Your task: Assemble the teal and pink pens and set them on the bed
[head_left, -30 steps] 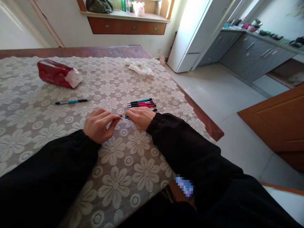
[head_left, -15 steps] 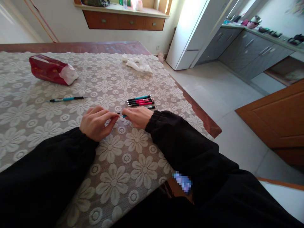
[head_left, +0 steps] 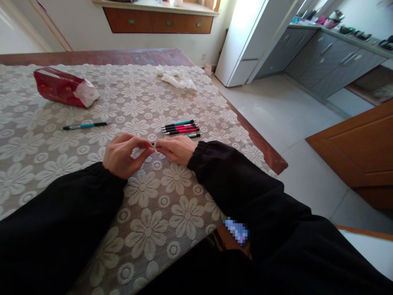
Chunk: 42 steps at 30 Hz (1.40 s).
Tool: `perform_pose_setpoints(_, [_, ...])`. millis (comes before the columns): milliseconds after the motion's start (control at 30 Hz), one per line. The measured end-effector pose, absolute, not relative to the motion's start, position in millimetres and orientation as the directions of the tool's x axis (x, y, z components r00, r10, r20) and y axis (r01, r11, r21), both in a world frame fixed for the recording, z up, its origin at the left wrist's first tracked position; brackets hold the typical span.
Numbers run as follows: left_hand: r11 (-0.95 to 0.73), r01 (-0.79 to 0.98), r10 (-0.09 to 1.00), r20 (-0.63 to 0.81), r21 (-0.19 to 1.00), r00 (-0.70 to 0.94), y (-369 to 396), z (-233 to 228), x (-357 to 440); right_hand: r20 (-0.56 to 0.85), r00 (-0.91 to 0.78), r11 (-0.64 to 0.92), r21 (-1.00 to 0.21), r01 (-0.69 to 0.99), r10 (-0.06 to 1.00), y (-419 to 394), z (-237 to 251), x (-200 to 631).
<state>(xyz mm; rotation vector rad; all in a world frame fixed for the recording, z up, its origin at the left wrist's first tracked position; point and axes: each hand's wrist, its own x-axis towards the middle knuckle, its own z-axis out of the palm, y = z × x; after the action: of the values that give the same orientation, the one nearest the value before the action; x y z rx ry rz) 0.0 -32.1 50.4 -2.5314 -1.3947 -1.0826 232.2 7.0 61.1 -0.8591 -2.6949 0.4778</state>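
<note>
My left hand [head_left: 125,155] is closed in a pinch over the lace-covered table, thumb and forefinger meeting beside my right fingertips. What it pinches is too small to make out. My right hand [head_left: 175,150] is also closed, its fingers around a teal pen part that is now mostly hidden. A small black piece [head_left: 152,144] shows just behind the fingertips. Beyond my right hand lie several teal and red pens [head_left: 181,127] side by side, with another teal and black pen [head_left: 194,135] partly behind the hand. A lone teal pen [head_left: 86,125] rests farther left.
The flower-lace tablecloth [head_left: 147,231] covers the table. At the back left lies a red tissue pack [head_left: 61,88], and a crumpled white cloth or tissue [head_left: 179,82] is at the back. Past the table's right edge stand a white fridge [head_left: 239,45] and a wooden door [head_left: 356,147].
My fingertips have drawn closer together, and the teal part seen at my right fingers is now covered. The view has shifted slightly; the pens on the table lie as before.
</note>
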Motion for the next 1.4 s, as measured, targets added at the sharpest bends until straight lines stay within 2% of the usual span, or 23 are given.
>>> perform_pose_setpoints(233, [-0.523, 0.799, 0.795, 0.509, 0.298, 0.330, -33, 58, 4, 0.204, -0.753, 0.728, -0.497, 0.471, 0.626, 11, 60, 230])
perform_pose_setpoints(533, [-0.442, 0.861, 0.853, 0.414, 0.253, 0.316, -35, 60, 3, 0.275, -0.682, 0.693, -0.551, 0.466, 0.678, 9, 64, 233])
perform_pose_setpoints(700, [-0.336, 0.923, 0.900, 0.352, 0.188, 0.256, -31, 54, 5, 0.279, -0.675, 0.693, -0.537, 0.481, 0.683, 10, 61, 233])
perform_pose_setpoints(833, [-0.359, 0.919, 0.893, 0.347, 0.161, 0.288, -27, 49, 1, 0.230, -0.692, 0.698, -0.483, 0.529, 0.684, 10, 64, 233])
perform_pose_setpoints(1000, [-0.367, 0.888, 0.884, 0.400, 0.276, 0.242, -28, 51, 0, 0.195, -0.706, 0.712, -0.399, 0.577, 0.681, 9, 67, 235])
perform_pose_setpoints(1200, [-0.411, 0.810, 0.882, 0.407, 0.418, 0.237, -35, 57, 2, 0.173, -0.705, 0.707, -0.376, 0.598, 0.688, 10, 67, 236])
perform_pose_setpoints(1400, [-0.508, 0.751, 0.840, 0.437, 0.422, 0.323, -36, 59, 1, 0.165, -0.716, 0.717, -0.363, 0.595, 0.678, 10, 69, 235])
